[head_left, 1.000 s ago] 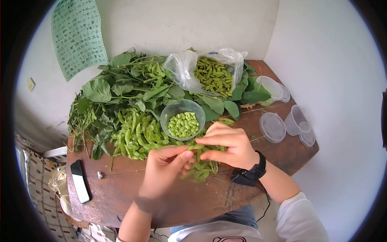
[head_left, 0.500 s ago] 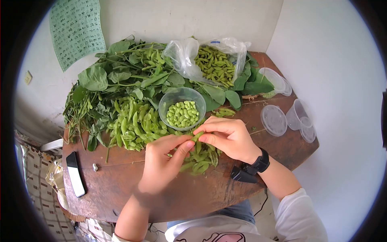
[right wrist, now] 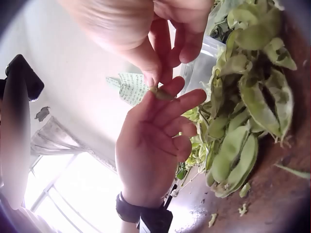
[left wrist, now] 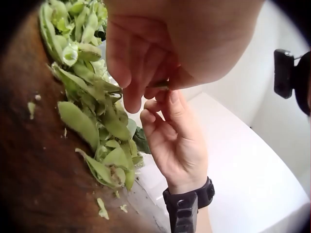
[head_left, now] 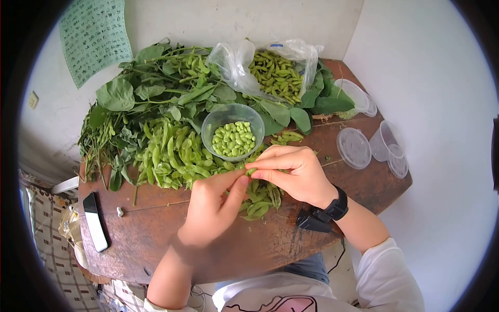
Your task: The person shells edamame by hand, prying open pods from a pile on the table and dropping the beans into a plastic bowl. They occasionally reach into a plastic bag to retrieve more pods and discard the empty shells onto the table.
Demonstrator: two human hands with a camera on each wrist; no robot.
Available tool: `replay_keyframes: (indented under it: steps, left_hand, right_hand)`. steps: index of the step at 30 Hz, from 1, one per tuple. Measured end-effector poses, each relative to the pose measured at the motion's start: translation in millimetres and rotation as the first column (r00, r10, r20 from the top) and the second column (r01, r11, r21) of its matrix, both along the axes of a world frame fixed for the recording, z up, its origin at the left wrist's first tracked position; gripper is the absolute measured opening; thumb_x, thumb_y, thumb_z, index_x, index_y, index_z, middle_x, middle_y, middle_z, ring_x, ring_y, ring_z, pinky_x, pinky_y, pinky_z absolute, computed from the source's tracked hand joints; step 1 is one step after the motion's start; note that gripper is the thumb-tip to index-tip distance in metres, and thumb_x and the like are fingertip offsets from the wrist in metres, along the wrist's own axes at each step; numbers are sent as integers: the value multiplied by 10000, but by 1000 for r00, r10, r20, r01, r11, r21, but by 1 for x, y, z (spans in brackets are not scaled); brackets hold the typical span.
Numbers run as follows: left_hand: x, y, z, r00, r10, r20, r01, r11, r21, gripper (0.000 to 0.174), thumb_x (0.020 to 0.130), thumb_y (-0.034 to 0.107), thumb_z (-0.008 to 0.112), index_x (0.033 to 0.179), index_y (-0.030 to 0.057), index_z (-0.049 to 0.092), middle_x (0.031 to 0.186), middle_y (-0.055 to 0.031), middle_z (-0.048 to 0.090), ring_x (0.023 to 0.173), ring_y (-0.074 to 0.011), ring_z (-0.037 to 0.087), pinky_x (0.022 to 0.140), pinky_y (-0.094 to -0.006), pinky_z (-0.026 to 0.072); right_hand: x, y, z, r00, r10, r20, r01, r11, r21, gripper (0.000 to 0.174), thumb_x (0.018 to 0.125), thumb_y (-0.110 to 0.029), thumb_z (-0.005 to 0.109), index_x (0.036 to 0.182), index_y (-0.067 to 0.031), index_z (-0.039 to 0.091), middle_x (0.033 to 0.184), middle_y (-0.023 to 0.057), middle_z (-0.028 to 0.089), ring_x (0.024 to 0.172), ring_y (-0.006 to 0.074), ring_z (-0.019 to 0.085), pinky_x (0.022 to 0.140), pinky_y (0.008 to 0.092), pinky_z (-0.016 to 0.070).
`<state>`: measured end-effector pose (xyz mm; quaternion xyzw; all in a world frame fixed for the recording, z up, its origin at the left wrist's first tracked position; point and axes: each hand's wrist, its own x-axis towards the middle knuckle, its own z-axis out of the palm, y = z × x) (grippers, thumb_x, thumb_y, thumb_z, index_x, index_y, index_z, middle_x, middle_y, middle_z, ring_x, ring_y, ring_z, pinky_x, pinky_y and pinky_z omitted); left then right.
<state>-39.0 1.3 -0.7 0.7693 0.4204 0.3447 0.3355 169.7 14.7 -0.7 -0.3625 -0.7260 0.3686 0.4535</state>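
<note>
A green pod [head_left: 250, 171] is held between both hands, just in front of a clear round bowl [head_left: 208, 122] with shelled beans [head_left: 234, 139] in it. The left hand [head_left: 213, 208] pinches one end between thumb and forefinger; the right hand [head_left: 299, 174] pinches the other. In the right wrist view the pod [right wrist: 163, 94] shows at the fingertips of the left hand [right wrist: 150, 131]. In the left wrist view the right hand [left wrist: 180, 145] meets the left hand [left wrist: 155, 58], and only a sliver of pod is visible. Split pods [head_left: 260, 205] lie beneath the hands.
Whole pods [head_left: 169, 151] are heaped left of the bowl, with leafy stems [head_left: 156, 93] behind. A plastic bag [head_left: 231, 62] of pods stands at the back. Lids [head_left: 354, 148] and a clear cup [head_left: 382, 141] are at the right. A phone [head_left: 96, 223] lies at the left edge.
The hands have drawn together around the pod, the right thumb closing onto it from its earlier spread. The whole head view has shifted, so the table's things appear higher in it.
</note>
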Motion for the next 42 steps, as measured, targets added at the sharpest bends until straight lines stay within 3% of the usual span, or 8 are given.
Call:
replay_keyframes:
  steps: [2, 9, 17, 23, 29, 33, 37, 42]
  left_hand:
    - [2, -1, 1, 984, 14, 180, 24, 978, -205, 259, 1018, 141, 524, 1125, -36, 679, 811, -62, 723, 688, -111, 698, 517, -234, 493]
    - [3, 0, 2, 969, 83, 231, -11, 955, -296, 244, 1013, 122, 536, 1031, -75, 679, 764, -104, 709, 668, -108, 689, 537, -233, 486]
    - [0, -1, 11, 881, 149, 449, 164, 794, -585, 321, 1063, 219, 454, 1069, -42, 640, 920, -133, 717, 691, -146, 694, 469, -219, 486]
    - [-6, 4, 7, 801, 148, 580, 330, 699, -634, 344, 1073, 236, 439, 1069, -54, 624, 942, -139, 712, 675, -146, 686, 448, -215, 467]
    - [-1, -2, 11, 847, 184, 498, 196, 764, -615, 351, 1080, 264, 429, 1078, -42, 601, 1008, -141, 693, 661, -138, 672, 421, -206, 441]
    - [-7, 5, 10, 747, 256, 613, 168, 821, -546, 346, 1081, 283, 434, 1099, -26, 587, 1007, -129, 682, 625, -127, 646, 408, -207, 431]
    - [-7, 4, 8, 713, 228, 663, 228, 819, -526, 343, 1082, 302, 436, 1121, -4, 587, 915, -68, 636, 606, -101, 584, 435, -207, 425]
    - [-1, 0, 9, 705, 266, 657, 215, 803, -556, 313, 1082, 306, 441, 1099, 34, 593, 831, -8, 561, 560, -81, 506, 439, -205, 397]
  right_hand:
    - [-1, 0, -3, 1000, -1, 1, 1, 1000, 23, 211, 844, -13, 755, 1054, -26, 764, 931, 104, 740, 807, 143, 666, 691, 255, 518]
    - [-4, -3, -3, 1000, -12, -21, 12, 1000, -5, 218, 840, 5, 748, 1055, -28, 764, 938, 107, 743, 816, 165, 671, 714, 275, 531]
    - [-6, -3, -5, 998, -29, 52, 8, 933, 360, 324, 760, 111, 726, 1056, -16, 752, 954, 105, 722, 857, 234, 660, 744, 322, 546]
    - [-8, -2, -2, 992, -87, 95, 24, 849, 528, 323, 715, 30, 798, 1025, -56, 777, 909, 63, 722, 803, 230, 636, 690, 318, 528]
    - [-9, -2, 3, 971, -161, 179, 5, 754, 657, 308, 695, -22, 820, 993, -95, 789, 908, 18, 695, 815, 206, 580, 699, 309, 510]
    - [-12, -5, 1, 971, -87, 221, -81, 755, 651, 271, 701, -21, 823, 962, -79, 776, 911, 26, 682, 849, 220, 591, 719, 325, 503]
    - [-8, -4, 1, 993, 37, 109, -81, 899, 432, 213, 794, -21, 774, 995, -29, 704, 994, 93, 633, 920, 267, 588, 789, 342, 495]
    - [-6, -4, -1, 999, 35, -26, -32, 991, 127, 304, 847, -77, 758, 1132, -21, 667, 1011, 77, 636, 911, 179, 579, 780, 305, 470]
